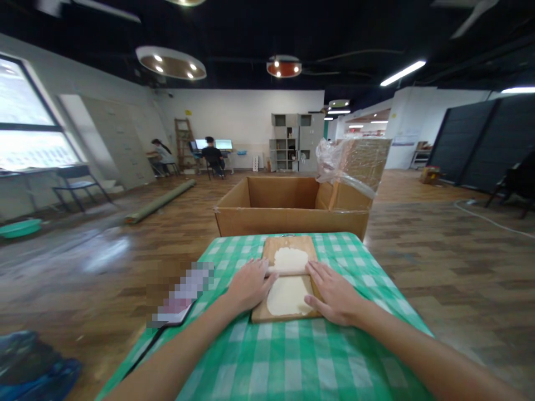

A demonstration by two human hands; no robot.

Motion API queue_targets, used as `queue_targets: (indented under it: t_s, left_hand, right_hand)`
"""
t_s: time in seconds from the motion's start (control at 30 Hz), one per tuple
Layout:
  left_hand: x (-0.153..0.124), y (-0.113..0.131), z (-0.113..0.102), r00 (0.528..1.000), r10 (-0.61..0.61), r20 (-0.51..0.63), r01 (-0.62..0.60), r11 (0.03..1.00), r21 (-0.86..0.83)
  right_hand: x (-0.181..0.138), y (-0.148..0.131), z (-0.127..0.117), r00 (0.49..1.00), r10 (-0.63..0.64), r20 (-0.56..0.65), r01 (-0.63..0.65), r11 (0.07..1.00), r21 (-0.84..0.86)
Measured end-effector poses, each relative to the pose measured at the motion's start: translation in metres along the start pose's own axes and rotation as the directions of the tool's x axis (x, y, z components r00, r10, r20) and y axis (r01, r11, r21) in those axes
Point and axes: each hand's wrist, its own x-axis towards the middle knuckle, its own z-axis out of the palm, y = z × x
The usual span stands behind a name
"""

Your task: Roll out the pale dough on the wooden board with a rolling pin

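Note:
A wooden cutting board (288,243) lies on a table covered with a green and white checked cloth (292,356). A flat sheet of pale dough (289,292) is spread along the board. Across the dough lies a wooden rolling pin (288,271). My left hand (249,284) rests flat on the pin's left end, fingers stretched out. My right hand (332,292) lies flat over the pin's right end, fingers also extended.
An open cardboard box (288,209) with crumpled plastic wrap (340,164) stands just beyond the table's far edge. A phone (175,312) lies at the table's left edge. Wooden floor surrounds the table. Two people sit at desks far back.

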Motion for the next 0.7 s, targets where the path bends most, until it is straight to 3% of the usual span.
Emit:
queue_targets:
  t_s: [0.13, 0.23, 0.53, 0.7]
  left_hand:
    - [-0.016, 0.003, 0.003, 1.0, -0.005, 0.009, 0.005, 1.0, -0.011]
    - [-0.01, 0.003, 0.003, 0.997, -0.043, 0.061, 0.043, 0.999, 0.003]
    - [0.045, -0.021, 0.027, 0.997, -0.072, -0.031, 0.074, 0.995, 0.064]
    - [0.082, -0.054, 0.047, 0.998, -0.029, 0.064, 0.021, 0.993, 0.118]
  right_hand:
    - [-0.005, -0.004, -0.012, 1.0, -0.004, 0.031, 0.003, 1.0, 0.02]
    - [0.007, -0.001, -0.011, 0.999, 0.009, 0.043, -0.01, 1.0, 0.007]
    - [0.065, 0.029, 0.02, 1.0, 0.013, -0.019, -0.014, 0.999, -0.031]
    - [0.108, 0.053, 0.033, 0.998, 0.066, 0.015, -0.066, 0.998, -0.018]
